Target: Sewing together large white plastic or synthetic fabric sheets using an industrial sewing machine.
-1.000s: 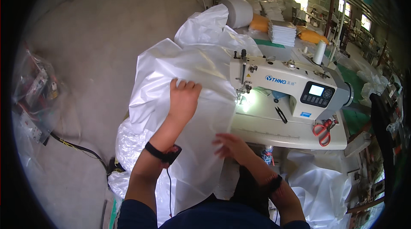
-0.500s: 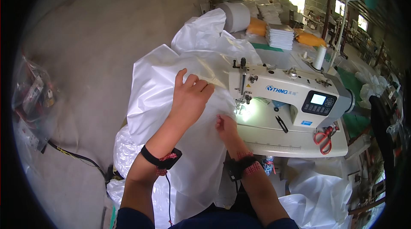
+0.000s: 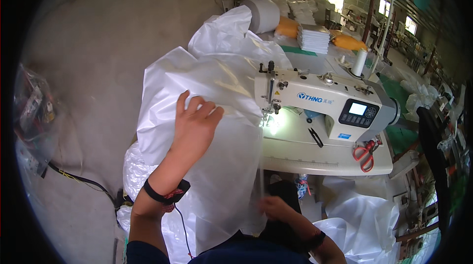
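A big sheet of translucent white plastic fabric point(image 3: 217, 86) is draped over the left end of a white sewing machine point(image 3: 325, 104) and hangs down toward my lap. My left hand point(image 3: 194, 123) lies flat on the sheet with fingers spread, left of the needle. My right hand point(image 3: 276, 209) is low, near my body, pinching the hanging lower edge of the same sheet. A lit spot glows under the needle area point(image 3: 271, 125).
Red-handled scissors point(image 3: 363, 154) lie on the machine table point(image 3: 320, 160). A white thread cone point(image 3: 359, 62), stacked white pieces point(image 3: 314, 38) and a large white roll point(image 3: 263, 15) stand behind. More white fabric point(image 3: 364, 219) is heaped at the lower right. A black cable point(image 3: 79, 180) runs across the concrete floor.
My right hand has pulled back from beside the needle down to my lap, taking hold of the sheet's edge. My left hand has slid slightly back and left on the fabric.
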Tool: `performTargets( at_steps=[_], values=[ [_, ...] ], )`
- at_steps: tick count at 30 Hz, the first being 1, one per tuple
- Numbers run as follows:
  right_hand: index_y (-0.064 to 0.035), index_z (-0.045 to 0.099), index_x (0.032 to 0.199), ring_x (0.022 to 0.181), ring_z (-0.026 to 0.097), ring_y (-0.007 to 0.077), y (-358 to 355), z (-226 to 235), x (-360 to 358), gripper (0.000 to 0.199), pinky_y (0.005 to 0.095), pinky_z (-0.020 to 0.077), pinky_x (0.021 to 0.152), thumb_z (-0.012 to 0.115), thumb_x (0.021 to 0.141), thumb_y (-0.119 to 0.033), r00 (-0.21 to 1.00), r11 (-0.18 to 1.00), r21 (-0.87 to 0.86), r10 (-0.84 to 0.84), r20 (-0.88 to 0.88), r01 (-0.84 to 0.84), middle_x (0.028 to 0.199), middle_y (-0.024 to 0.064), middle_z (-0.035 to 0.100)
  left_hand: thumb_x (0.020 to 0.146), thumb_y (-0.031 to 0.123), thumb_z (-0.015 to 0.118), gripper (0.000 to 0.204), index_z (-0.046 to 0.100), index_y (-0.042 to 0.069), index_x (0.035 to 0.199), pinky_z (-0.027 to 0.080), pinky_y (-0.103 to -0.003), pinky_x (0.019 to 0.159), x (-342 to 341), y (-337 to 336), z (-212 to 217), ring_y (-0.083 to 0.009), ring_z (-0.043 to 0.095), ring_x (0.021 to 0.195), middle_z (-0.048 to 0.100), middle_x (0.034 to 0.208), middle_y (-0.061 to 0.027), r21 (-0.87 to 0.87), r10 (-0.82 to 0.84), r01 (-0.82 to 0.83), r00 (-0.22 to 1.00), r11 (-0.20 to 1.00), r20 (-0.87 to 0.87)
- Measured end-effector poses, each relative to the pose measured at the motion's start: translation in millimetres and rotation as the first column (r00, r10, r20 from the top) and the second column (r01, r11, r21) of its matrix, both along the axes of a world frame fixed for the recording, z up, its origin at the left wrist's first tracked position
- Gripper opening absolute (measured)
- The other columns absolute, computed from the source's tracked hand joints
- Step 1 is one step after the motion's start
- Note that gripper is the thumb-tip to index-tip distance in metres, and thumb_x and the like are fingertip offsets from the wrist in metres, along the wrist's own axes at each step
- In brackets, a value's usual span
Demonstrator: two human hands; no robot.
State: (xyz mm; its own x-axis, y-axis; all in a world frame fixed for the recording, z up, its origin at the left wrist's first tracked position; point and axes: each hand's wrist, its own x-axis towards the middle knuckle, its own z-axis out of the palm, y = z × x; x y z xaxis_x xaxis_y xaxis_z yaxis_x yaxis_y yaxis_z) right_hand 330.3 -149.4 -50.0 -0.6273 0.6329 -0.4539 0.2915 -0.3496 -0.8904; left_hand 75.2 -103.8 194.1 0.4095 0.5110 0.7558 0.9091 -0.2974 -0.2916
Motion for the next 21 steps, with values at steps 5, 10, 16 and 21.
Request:
performTargets(
  at_steps=[5,10,16,21],
  values=[
    [0.0003,0.061,0.092,0.050,0.058,0.0120,-10,32,10,0.028,0.0247,0.0437,0.041,0.057,0.089,-0.027,0.998,0.984,0.165,-0.056,-0.030,0.060,0.074,0.0053,0.064,0.070,0.010,0.061,0.006,0.058,0.007,0.075,0.045,-0.039,0.073,25,-43,-48,-0.0229,0.054,0.078,0.058,0.086,-0.0044,-0.342,0.117,-0.064,0.984,0.938,0.136],
    [0.0038,0.061,0.098,0.055,0.063,0.0197,62,36,-21,0.043,0.0295,0.0491,0.048,0.058,0.086,-0.038,0.916,0.836,0.439,-0.396,0.069,0.329,0.074,0.0102,0.065,0.073,0.008,0.052,0.012,0.058,0.005,0.082,0.048,-0.040,0.075,47,8,-159,-0.0294,0.056,0.084,0.060,0.091,-0.0116,-0.559,-0.090,0.207,0.969,0.803,0.230],
    [0.0056,0.059,0.091,0.065,0.063,0.0235,72,-2,-92,0.037,0.0382,0.0477,0.063,0.052,0.085,-0.030,0.908,0.786,0.478,-0.415,-0.063,0.392,0.072,0.0163,0.063,0.078,0.010,0.052,0.032,0.061,0.005,0.108,0.045,-0.041,0.088,7,123,-200,-0.0319,0.053,0.099,0.057,0.113,-0.0130,-0.449,-0.217,0.340,0.928,0.826,0.304],
    [0.0025,0.061,0.099,0.073,0.059,0.0154,53,19,-72,0.027,0.0304,0.0462,0.066,0.049,0.086,-0.018,0.851,0.868,0.072,-0.461,-0.250,0.491,0.080,0.0081,0.063,0.080,0.013,0.053,0.029,0.063,0.016,0.108,0.044,-0.041,0.089,34,128,-205,-0.0335,0.052,0.100,0.056,0.113,-0.0097,-0.642,-0.067,0.266,0.946,0.720,0.316]
  ],
)
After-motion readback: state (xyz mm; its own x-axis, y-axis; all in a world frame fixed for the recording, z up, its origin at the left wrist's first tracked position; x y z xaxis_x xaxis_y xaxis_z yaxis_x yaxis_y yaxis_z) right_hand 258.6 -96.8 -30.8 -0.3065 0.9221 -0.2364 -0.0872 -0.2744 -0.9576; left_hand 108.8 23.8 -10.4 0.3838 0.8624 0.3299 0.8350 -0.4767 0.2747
